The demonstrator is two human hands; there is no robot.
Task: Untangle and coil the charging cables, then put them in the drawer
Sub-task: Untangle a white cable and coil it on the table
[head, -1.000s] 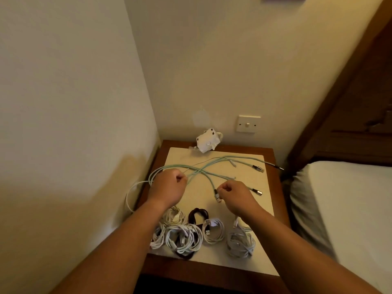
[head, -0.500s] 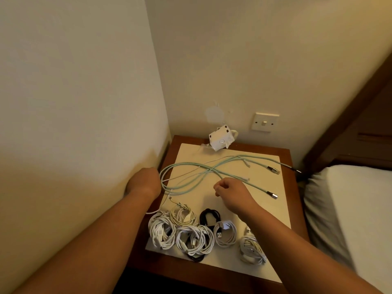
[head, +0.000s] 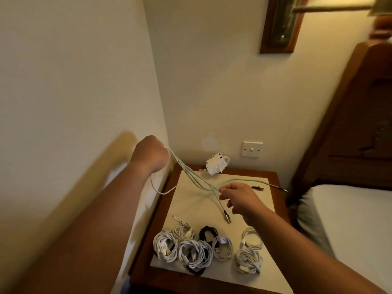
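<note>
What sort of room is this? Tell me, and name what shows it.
Most likely a bedroom: a wooden bedside table stands beside a bed with white bedding and a wooden headboard, with a wall lamp above.

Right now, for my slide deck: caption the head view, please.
Left hand holds the mint cables raised, right hand pinches them farther along; coiled cables lie on the nightstand.

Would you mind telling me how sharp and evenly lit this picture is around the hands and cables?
Head view: warm, dim light, no glare; the left hand, gripping the mint cables, is motion-blurred, with a smeared shadow on the wall; the right hand, pinching them, and the coiled cables are sharper; the lens tilts the wall corner.
</note>
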